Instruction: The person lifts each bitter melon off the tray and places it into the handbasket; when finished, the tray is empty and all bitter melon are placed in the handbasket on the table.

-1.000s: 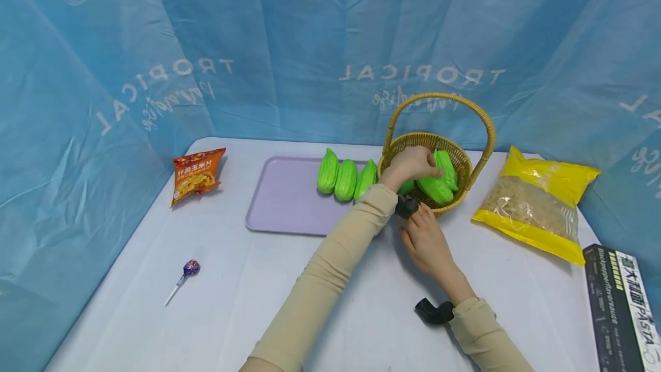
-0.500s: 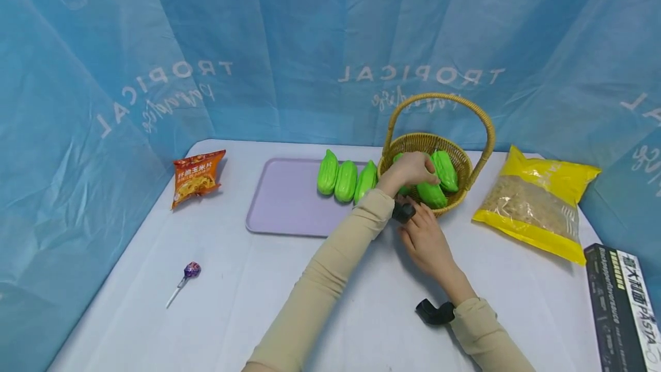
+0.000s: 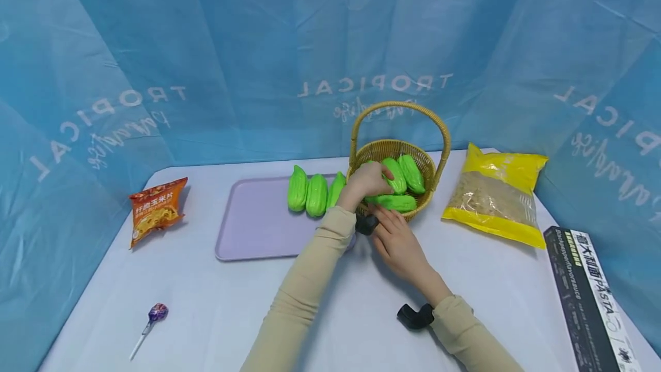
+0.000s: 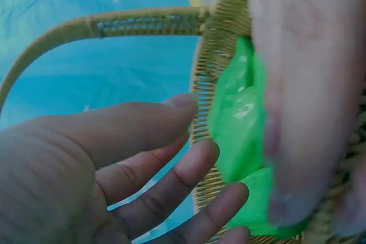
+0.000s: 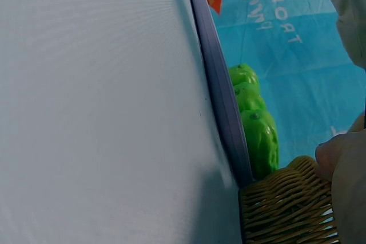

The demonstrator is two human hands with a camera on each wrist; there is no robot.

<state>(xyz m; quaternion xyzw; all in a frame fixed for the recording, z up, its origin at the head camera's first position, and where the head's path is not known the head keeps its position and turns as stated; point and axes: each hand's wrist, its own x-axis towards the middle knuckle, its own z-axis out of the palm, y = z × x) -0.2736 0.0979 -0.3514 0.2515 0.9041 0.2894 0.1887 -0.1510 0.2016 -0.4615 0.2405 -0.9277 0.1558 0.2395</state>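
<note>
A: Where to find the green gourds [image 3: 411,174]?

B: Look inside the wicker basket [image 3: 389,148], under the hands; spot three matching gourds [image 3: 297,189] too, side by side on the lilac tray [image 3: 258,225]

A: Gripping anything with the left hand [image 3: 369,179]?

B: Apparently not; see thumb and fingers apart over the basket, with nothing between

A: And with the right hand [image 3: 400,247]?

B: Laying fingers over the near rim; cannot tell whether pinching or merely resting there

A: How best to work in so tight a space?

B: Press the rim steady, for fear of tipping a probably light basket; reach in low, clear of the tall handle [image 3: 397,104]; close round the middle of just one gourd, gently, given such glossy, perhaps slippery skin; watch for neighbours rolling
</note>
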